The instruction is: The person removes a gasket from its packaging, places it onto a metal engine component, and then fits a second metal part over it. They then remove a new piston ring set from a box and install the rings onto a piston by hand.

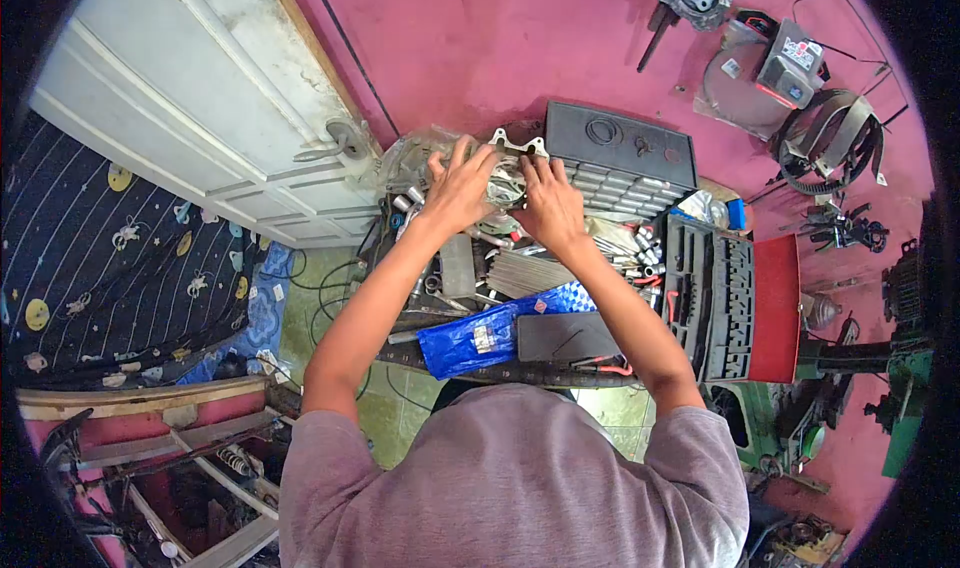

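At the far side of the cluttered bench, my two hands meet over a pale metal casting [507, 183]. A light-coloured bracket-like edge with holes [517, 144] shows just beyond my fingertips. My left hand [460, 190] is on the casting's left side, index finger and thumb against it, the other fingers bent and spread. My right hand [550, 206] is closed on the right side, its fingers over the edge and the thumb nearer me. My hands cover much of the part, so its exact kind is hidden.
A dark storage box [622, 148] stands behind right. Nearer lie metal rods [530, 273], sockets [645, 253], a blue plastic packet [470, 340] and a dark grey case [565, 338]. An opened tool case [710, 298] sits right. A white door [230, 98] borders the left.
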Demonstrator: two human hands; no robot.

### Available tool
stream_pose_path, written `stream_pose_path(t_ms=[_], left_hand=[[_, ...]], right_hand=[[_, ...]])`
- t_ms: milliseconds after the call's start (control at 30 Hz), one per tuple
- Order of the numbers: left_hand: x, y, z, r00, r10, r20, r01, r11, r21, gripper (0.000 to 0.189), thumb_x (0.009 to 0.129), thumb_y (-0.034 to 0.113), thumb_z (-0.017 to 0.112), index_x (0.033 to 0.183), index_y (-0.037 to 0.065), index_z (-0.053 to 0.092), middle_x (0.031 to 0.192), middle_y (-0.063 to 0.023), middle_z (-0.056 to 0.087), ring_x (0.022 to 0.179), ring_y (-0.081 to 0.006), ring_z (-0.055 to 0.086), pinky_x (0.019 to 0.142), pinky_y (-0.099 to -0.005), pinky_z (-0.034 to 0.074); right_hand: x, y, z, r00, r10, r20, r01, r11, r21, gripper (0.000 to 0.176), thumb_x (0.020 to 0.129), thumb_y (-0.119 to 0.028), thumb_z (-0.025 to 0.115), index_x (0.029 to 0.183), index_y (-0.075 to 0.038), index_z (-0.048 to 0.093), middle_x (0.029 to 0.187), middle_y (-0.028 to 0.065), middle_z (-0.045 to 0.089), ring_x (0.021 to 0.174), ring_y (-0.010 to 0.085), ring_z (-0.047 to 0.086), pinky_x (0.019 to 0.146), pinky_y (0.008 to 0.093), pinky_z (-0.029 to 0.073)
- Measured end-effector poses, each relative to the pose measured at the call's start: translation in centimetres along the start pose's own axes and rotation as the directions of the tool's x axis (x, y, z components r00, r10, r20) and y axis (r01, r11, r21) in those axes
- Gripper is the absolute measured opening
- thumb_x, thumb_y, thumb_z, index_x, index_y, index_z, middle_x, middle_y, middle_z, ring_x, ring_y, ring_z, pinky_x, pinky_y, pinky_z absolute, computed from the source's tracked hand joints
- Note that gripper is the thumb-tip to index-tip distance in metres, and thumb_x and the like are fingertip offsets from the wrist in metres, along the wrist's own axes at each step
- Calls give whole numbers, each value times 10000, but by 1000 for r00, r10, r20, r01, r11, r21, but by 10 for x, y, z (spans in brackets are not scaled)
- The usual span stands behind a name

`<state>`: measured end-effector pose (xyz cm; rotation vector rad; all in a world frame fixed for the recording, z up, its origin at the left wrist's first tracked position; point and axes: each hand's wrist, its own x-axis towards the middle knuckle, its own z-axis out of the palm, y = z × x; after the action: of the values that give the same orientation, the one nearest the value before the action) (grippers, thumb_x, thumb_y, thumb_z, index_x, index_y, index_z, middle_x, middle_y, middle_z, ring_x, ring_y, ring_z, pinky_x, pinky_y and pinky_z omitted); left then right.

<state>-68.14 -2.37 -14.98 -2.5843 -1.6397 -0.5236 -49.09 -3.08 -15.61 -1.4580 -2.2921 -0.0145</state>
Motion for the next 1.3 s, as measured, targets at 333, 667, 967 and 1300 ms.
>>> stream_pose_path(t_ms=[333,667,967,1300], left_hand=[[53,58,-62,979,109,-170,-89,989,117,884,680,259,904,1474,183,522,1494,10,471,1493,-341,267,1020,-643,296],[126,129,-122,892,248,-377,-137,945,297,873,683,350,898,1474,239,545,1485,74,492,1523,-319,211,1023,-589,263],[181,181,-191,749,380,-543,-108,878,466,798,715,418,865,1440,253,576,1447,94,527,1476,-244,278,1013,-576,258],[225,202,-248,671,446,-592,-9,803,595,815,685,434,870,1429,261,586,1395,95,579,1415,-214,380,1000,-570,253]], right_hand=[[10,46,-101,975,-81,-206,55,990,-132,892,608,-210,902,1407,-49,541,1393,80,557,1162,312,546,882,435,540],[16,94,-205,896,-112,-430,-67,923,-379,927,621,-330,903,1453,-151,533,1409,2,568,1161,234,530,954,540,381],[40,124,-290,734,-241,-635,-89,893,-442,829,656,-292,866,1415,-156,561,1387,-8,572,1144,235,539,934,585,391],[80,140,-339,612,-344,-712,-169,823,-542,682,749,-207,791,1396,-138,587,1371,-6,610,1151,228,575,904,624,400]])
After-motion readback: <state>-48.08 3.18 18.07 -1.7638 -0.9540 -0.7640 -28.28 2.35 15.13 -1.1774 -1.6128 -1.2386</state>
